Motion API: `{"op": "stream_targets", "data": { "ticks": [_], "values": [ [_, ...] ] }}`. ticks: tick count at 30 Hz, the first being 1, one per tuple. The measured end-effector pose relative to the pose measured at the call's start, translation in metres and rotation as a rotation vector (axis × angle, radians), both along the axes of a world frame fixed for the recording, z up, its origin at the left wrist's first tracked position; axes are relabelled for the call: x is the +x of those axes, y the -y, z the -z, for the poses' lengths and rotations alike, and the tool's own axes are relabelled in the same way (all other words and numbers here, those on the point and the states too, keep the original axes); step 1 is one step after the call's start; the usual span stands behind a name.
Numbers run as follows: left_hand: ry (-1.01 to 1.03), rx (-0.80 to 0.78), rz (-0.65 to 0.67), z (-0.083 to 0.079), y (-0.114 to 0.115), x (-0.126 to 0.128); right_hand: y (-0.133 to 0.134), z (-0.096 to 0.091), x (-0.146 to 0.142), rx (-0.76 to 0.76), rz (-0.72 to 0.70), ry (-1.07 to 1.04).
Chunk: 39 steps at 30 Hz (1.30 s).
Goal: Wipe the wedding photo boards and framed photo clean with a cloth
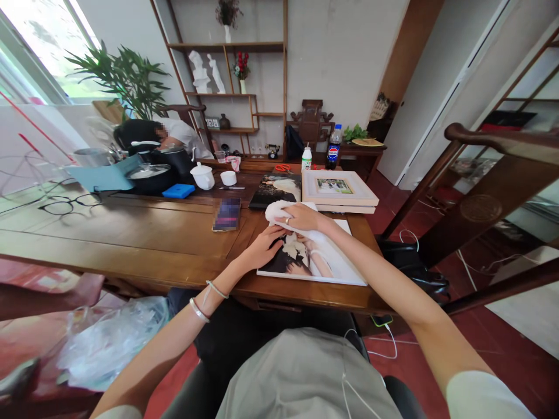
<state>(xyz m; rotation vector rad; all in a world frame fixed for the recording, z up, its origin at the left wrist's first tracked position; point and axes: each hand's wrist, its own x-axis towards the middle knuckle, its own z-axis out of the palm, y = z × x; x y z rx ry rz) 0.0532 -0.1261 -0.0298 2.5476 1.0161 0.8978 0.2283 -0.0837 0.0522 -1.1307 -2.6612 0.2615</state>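
A large photo panel, with a picture of a person in white, lies flat at the front edge of the wooden table. Bunched beneath the fingers of my right hand is a white cloth, pressed on the panel's far left part. My left hand rests on the panel's left edge, fingers stretched out and holding nothing. Just beyond my hands is a second, dark photo panel. Right of it, a white framed photo lies on top of a stack.
A phone, a blue box, a white teapot and glasses are on the table. A cola bottle and a small white bottle stand behind the frames. Another person leans at the far left. A wooden chair is at right.
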Motion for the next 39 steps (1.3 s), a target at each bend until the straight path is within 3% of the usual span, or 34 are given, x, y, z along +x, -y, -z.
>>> {"op": "stream_targets", "data": {
  "ticks": [4, 11, 15, 19, 25, 28, 35, 37, 39],
  "values": [
    [-0.01, -0.001, -0.007, 0.001, -0.001, 0.0, 0.007, 0.009, 0.008, 0.046, 0.0, 0.033],
    [-0.05, -0.059, -0.045, 0.001, 0.0, -0.002, 0.046, 0.025, 0.09, 0.164, 0.202, 0.1],
    [-0.043, -0.063, -0.049, 0.001, 0.001, -0.001, 0.066, 0.032, 0.121, 0.252, 0.229, 0.106],
    [-0.029, -0.058, -0.047, 0.003, 0.0, -0.001, 0.103, 0.038, 0.114, 0.291, 0.164, 0.094],
    [-0.022, -0.055, -0.03, 0.002, 0.002, 0.0, 0.165, 0.039, 0.08, 0.214, 0.036, 0.073],
    [-0.023, -0.06, -0.026, 0.0, 0.003, 0.0, 0.155, 0.039, 0.084, 0.239, 0.065, 0.048],
    [-0.048, -0.074, -0.046, -0.002, 0.003, 0.0, 0.066, 0.042, 0.122, 0.289, 0.183, 0.107],
    [-0.039, -0.073, -0.048, -0.002, 0.003, 0.0, 0.06, 0.043, 0.123, 0.295, 0.211, 0.12],
    [-0.028, -0.07, -0.04, -0.001, 0.003, 0.0, 0.072, 0.045, 0.116, 0.296, 0.226, 0.115]
  ]
}}
